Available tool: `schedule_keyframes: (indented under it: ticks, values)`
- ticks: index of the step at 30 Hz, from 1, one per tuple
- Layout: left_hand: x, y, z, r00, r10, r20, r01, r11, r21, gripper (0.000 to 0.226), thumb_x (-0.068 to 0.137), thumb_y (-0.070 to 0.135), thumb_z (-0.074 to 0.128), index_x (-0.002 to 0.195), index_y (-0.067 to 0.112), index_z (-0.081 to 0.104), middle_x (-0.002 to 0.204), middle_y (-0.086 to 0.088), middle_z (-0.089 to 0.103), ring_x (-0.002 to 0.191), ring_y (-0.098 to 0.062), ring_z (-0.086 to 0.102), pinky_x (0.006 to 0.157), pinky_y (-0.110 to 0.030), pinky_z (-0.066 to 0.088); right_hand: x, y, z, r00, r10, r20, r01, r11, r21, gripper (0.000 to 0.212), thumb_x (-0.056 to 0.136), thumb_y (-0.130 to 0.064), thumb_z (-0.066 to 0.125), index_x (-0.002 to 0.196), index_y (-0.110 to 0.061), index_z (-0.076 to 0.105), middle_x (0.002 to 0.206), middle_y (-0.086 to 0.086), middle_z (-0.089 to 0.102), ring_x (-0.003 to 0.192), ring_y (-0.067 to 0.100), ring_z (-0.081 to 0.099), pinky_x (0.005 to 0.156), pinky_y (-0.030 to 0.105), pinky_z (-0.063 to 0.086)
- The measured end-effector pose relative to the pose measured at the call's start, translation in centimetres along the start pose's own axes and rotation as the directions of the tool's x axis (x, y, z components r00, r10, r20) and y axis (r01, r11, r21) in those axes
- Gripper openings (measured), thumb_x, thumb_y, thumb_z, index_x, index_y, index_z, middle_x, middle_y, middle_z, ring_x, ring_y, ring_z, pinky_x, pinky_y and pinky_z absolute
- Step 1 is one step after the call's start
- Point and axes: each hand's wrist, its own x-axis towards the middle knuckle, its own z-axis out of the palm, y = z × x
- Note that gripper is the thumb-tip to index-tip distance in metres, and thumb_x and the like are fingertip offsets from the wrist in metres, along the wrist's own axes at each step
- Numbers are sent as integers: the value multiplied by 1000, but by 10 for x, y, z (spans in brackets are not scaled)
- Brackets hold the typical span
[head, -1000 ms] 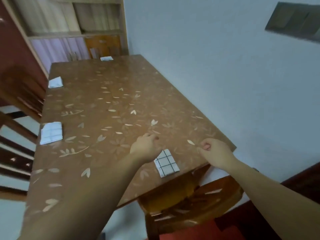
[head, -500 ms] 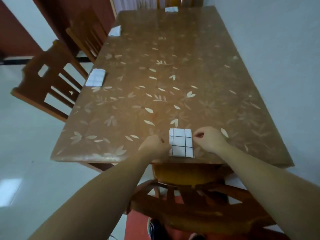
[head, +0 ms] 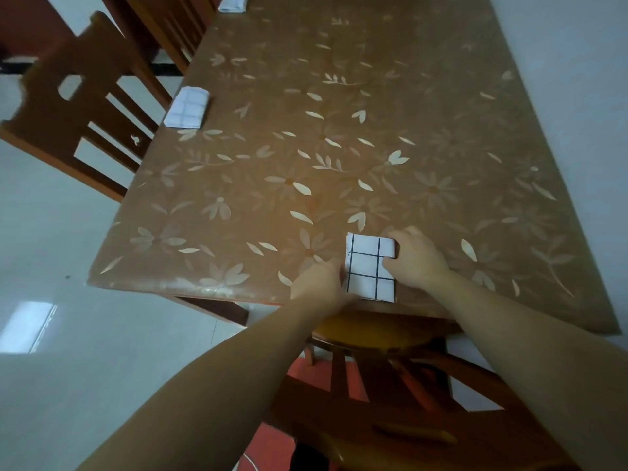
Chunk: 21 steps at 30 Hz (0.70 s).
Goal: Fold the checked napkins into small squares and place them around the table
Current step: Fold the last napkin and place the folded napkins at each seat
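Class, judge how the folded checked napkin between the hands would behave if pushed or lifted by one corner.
Pushed, the folded napkin probably slides easily, lying flat on the glossy table cover. Lifted by one corner, it likely droops and unfolds, since its layered edges look thin.

free: tabletop [head: 424,137] middle and right side | blocked: left edge – folded napkin [head: 187,108], side chair [head: 44,100] | near edge – chair back [head: 407,436]
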Motion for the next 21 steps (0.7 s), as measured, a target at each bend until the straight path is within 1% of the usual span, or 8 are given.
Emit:
schedule_keyframes:
  ticks: [3, 6, 9, 12, 14, 16, 19, 21]
  values:
    - [1, 1, 0, 999, 19, -27, -19, 1000, 11, 39, 78, 41, 71, 107, 22, 55, 97, -2, 65, 95, -24, 61, 81, -42, 56, 2, 4, -2, 999, 16, -40, -15, 999, 34, 26, 89, -23, 58, 113, -16, 62, 106, 3, 49, 93, 24, 52, 74, 34, 44]
    - [1, 3, 0, 999, 14, -34, -14, 1000, -3, 38, 79, 39, 71, 108, 21, 56, 98, -2, 64, 94, -23, 61, 82, -41, 56, 3, 8, -1, 998, 6, -67, 0, 996, 84, 21, 88, -19, 58, 107, -16, 65, 100, 4, 56, 92, 24, 54, 72, 33, 41]
    - [-2, 5, 4, 999, 11, -39, -12, 1000, -12, 38, 79, 40, 72, 108, 20, 58, 100, -2, 65, 94, -22, 61, 82, -40, 56, 4, 9, 1, 997, -6, -77, 13, 996, 93, 23, 89, -16, 58, 111, -14, 66, 97, 4, 56, 90, 23, 53, 74, 32, 42]
    - [-5, 8, 10, 998, 26, -49, -27, 1000, -13, 37, 79, 40, 73, 107, 20, 59, 97, 1, 65, 88, -20, 61, 72, -34, 53, 3, 6, 1, 995, -5, -100, 15, 995, 103, 28, 90, -14, 57, 117, -13, 64, 96, 2, 54, 89, 20, 50, 77, 33, 44]
    - [-6, 10, 11, 998, 25, -64, -26, 1000, -17, 35, 80, 40, 72, 106, 20, 59, 95, 1, 64, 83, -18, 57, 66, -31, 46, -2, 3, 0, 994, 26, -108, -13, 992, 122, 30, 90, -15, 57, 119, -11, 60, 99, 4, 58, 91, 22, 52, 79, 36, 48]
    - [-4, 10, 11, 997, 21, -75, -23, 1000, -13, 34, 80, 41, 72, 106, 22, 59, 98, 1, 65, 85, -19, 58, 66, -30, 45, -14, 3, -1, 991, 91, -102, -75, 986, 152, 31, 89, -22, 61, 118, -11, 56, 98, 5, 62, 91, 26, 58, 79, 41, 52]
    - [-1, 14, 12, 996, 21, -87, -24, 999, -32, 32, 81, 43, 71, 103, 24, 59, 99, 1, 67, 89, -20, 62, 72, -33, 53, -37, 4, -2, 980, 185, -71, -174, 975, 136, 25, 88, -35, 64, 100, -15, 55, 85, 0, 61, 80, 23, 61, 72, 39, 54]
    - [1, 18, 13, 996, 30, -87, -33, 999, -33, 30, 83, 41, 70, 105, 24, 59, 100, 1, 68, 89, -19, 62, 70, -32, 52, -51, 5, -1, 976, 211, -51, -201, 969, 145, 22, 89, -34, 64, 83, -15, 57, 72, -1, 58, 68, 18, 57, 66, 35, 51]
